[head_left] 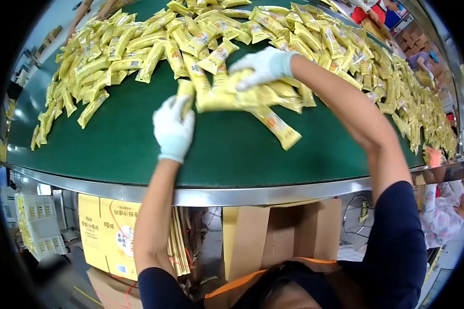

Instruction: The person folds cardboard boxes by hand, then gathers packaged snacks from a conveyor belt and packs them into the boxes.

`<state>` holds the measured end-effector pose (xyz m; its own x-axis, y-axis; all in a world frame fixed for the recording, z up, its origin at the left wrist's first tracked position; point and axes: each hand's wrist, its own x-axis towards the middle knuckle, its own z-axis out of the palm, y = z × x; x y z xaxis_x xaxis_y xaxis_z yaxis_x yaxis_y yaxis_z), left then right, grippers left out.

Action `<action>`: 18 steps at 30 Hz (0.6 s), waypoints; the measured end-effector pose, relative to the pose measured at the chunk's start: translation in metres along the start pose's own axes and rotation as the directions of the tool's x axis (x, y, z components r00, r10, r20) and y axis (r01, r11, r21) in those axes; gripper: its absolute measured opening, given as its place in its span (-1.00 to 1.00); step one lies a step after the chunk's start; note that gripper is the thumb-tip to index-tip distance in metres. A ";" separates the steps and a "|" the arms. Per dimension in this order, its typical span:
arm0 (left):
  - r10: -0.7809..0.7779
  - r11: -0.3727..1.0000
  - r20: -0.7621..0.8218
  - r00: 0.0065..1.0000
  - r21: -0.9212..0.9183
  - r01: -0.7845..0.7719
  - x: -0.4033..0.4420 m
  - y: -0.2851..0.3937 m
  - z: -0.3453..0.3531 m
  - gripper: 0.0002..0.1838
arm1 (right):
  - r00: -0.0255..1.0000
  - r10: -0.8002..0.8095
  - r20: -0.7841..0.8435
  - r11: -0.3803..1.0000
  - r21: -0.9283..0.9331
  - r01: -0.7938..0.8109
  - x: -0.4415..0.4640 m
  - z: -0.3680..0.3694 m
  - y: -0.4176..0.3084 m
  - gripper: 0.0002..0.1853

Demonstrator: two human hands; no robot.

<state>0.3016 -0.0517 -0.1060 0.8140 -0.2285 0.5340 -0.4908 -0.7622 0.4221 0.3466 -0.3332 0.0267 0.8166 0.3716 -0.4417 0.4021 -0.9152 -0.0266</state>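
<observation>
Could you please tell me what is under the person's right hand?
Yellow packets lie under the right hand, one jutting out over the green surface. The packet parts beneath the palm are covered, so I cannot tell whether it grips any.

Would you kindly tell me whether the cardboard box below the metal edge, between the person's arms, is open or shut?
Open: the cardboard box has its flaps apart, exposing its brown interior.

A flat green conveyor surface offers passage along its near strip, beside the shiny metal rail. The bare left forearm and right forearm cross it; one slanting yellow plastic-wrapped packet juts in. Heaped yellow packets block the far side.
</observation>
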 end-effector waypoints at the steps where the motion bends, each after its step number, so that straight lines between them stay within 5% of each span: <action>1: 0.005 1.000 0.005 1.000 -0.027 -0.005 -0.013 0.014 -0.005 -0.59 | 0.999 -0.051 0.016 0.998 -0.038 0.051 -0.016 0.002 0.002 -0.07; 3: 0.023 0.999 0.119 0.993 -0.028 -0.020 -0.035 0.040 -0.026 -0.57 | 0.994 -0.096 0.052 0.967 0.242 0.080 -0.038 -0.010 0.023 -0.17; 4: 0.049 0.997 0.124 0.991 -0.069 -0.041 -0.038 0.046 -0.031 -0.54 | 0.988 0.077 -0.136 0.912 0.411 -0.015 -0.035 -0.007 0.056 -0.15; 6: 0.047 0.993 0.102 0.994 -0.117 -0.034 -0.039 0.051 -0.031 -0.45 | 0.799 0.384 -0.462 0.905 0.362 -0.225 -0.026 0.002 0.144 -0.09; 7: -0.068 0.991 0.167 0.984 -0.103 0.086 -0.037 0.057 -0.033 -0.37 | 0.634 0.406 -0.658 0.895 0.145 -0.422 -0.030 0.010 0.177 -0.06; 9: -0.054 0.998 0.135 0.989 -0.031 0.059 -0.039 0.057 -0.030 -0.34 | 0.643 0.576 -0.505 0.762 0.048 -0.645 -0.027 0.042 0.185 0.04; 10: -0.073 0.997 0.182 0.981 0.037 0.068 -0.036 0.056 -0.030 -0.32 | 0.739 0.575 -0.351 0.817 0.195 -0.543 -0.027 0.044 0.168 0.13; 11: -0.050 0.999 0.187 0.981 0.031 0.045 -0.036 0.056 -0.030 -0.31 | 0.721 0.576 -0.386 0.812 0.374 -0.448 -0.012 0.068 0.174 0.13; 13: -0.026 0.999 0.176 0.984 0.045 0.018 -0.036 0.054 -0.024 -0.30 | 0.750 0.555 -0.360 0.826 0.344 -0.446 -0.038 0.076 0.159 0.08; 15: -0.041 0.999 0.149 0.988 -0.022 0.044 -0.041 0.048 -0.026 -0.28 | 0.824 0.495 -0.274 0.863 0.260 -0.432 -0.072 0.074 0.129 0.02; 17: -0.104 0.912 0.105 0.989 -0.388 0.137 -0.045 0.036 -0.023 -0.32 | 0.886 0.403 -0.229 0.914 0.155 -0.376 -0.097 0.087 0.114 -0.04; 18: -0.177 0.893 0.111 0.978 -0.401 0.207 -0.045 0.038 -0.028 -0.32 | 0.894 0.370 -0.252 0.928 0.153 -0.340 -0.106 0.094 0.114 -0.07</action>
<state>0.2373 -0.0533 -0.0934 0.9173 -0.1561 0.3664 -0.3944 -0.4849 0.7806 0.2668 -0.4915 -0.0134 0.9833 0.0332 -0.1788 0.0317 -0.9994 -0.0115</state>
